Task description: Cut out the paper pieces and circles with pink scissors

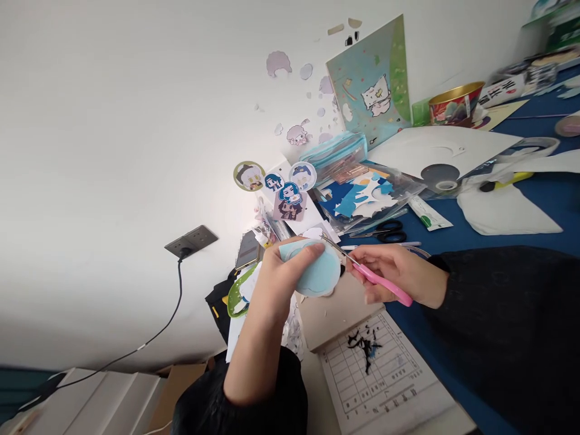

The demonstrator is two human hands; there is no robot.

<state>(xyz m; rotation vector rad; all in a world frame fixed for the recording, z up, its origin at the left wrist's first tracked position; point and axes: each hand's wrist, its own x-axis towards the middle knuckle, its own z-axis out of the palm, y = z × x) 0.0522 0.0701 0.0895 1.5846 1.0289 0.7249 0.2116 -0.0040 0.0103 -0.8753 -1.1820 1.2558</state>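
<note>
My left hand [281, 266] pinches a light blue paper [318, 275] with a rounded edge, its thumb lying across the front. In my right hand [399, 272] is a pair of scissors [378, 281] with pink handles. The scissors' metal tips point up and left, at the upper edge of the paper; whether the blades touch it I cannot tell. Under my hands lies a beige board [335, 314]. Below it, a printed table sheet [389, 374] carries a small heap of black scraps [365, 349].
Black-handled scissors [390, 231] and a white tube [429, 214] lie beyond my hands. A clear bag of paper scraps [362, 196] sits behind them. A cartoon board [371, 78] leans against the wall, near a red tin [457, 106]. A phone [248, 249] lies to the left.
</note>
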